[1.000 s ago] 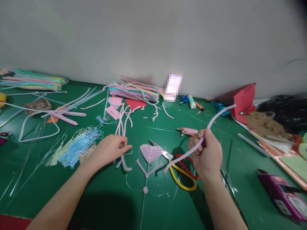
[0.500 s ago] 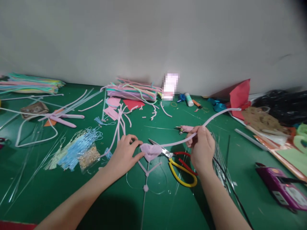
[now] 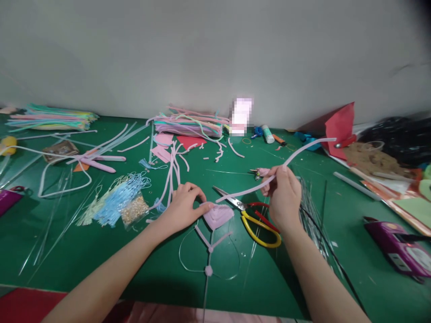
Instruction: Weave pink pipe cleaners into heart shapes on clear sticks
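Observation:
My right hand (image 3: 283,188) is closed on a pale pink pipe cleaner (image 3: 303,151), which runs out both ways from the fingers. Its lower left end lies just above a pink pipe-cleaner flower (image 3: 218,217) with a pointed base. On the flower's upper left edge my left hand (image 3: 185,202) has thumb and fingers pinched. A thin stem (image 3: 206,291) runs down from the flower, with short pink side pieces, a small pink knob (image 3: 208,270) and loops of clear wire. Scissors (image 3: 251,215) with red and yellow handles lie between the flower and my right hand.
Pipe-cleaner bundles (image 3: 190,128) lie along the wall. To the left are blue tassels (image 3: 117,202), a bag of gold beads (image 3: 134,211) and bent pipe cleaners (image 3: 97,163). A pink-handled glue gun (image 3: 262,172), thin wires (image 3: 311,215) and a purple device (image 3: 400,246) are on the right.
The pipe cleaner's left end has come up off the flower, with my right hand slightly higher. My left thumb has come over the flower's edge. The whole view has shifted a little.

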Demonstrator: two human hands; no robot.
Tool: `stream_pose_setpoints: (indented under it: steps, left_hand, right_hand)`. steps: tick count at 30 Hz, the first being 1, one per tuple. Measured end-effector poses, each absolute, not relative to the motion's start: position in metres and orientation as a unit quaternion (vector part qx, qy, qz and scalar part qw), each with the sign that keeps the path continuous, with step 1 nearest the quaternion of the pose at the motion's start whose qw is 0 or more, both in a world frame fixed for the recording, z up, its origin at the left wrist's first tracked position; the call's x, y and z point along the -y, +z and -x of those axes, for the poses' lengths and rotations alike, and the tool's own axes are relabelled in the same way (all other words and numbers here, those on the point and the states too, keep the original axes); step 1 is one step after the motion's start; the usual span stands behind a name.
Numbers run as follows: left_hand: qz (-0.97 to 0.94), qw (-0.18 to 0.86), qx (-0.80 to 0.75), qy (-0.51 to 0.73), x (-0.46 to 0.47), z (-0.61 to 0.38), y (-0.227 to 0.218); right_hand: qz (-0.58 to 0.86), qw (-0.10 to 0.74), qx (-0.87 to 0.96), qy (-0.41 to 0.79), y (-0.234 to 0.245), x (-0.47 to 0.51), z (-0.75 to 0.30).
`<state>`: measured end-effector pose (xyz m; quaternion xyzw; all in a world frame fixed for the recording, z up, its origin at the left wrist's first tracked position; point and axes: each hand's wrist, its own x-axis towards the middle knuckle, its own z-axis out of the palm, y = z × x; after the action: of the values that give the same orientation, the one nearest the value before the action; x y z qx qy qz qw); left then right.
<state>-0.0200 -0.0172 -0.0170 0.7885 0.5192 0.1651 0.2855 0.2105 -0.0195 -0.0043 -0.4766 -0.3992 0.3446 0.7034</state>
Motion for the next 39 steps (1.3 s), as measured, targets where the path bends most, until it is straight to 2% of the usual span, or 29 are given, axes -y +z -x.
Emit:
stream_pose_setpoints:
  steps: [7,13,21,31,39]
  left_hand:
    - [-0.677,0.499,-0.475,0.259,0.017,0.026,-0.004]
    - [-0.585,0.657,-0.422,0.218,0.020,0.024,-0.001]
    - [-0.447,0.692,-0.485,0.293,0.014,0.022,0.000]
    - [-0.305,0.707,-0.450,0.452,0.018,0.015,0.008]
    - [-0.312,0.736,-0.425,0.425,0.021,-0.001,0.017]
  right_hand:
    - [0.457,0.711,0.339,0.415,-0.001,0.021,-0.207]
    - [0.451,0.700,0.314,0.457,-0.006,0.020,-0.204]
    - [0.454,0.704,0.292,0.462,-0.007,0.017,-0.207]
    - [0.441,0.722,0.265,0.463,0.006,0.032,-0.199]
    - [0.493,0.720,0.293,0.392,-0.005,0.035,-0.202]
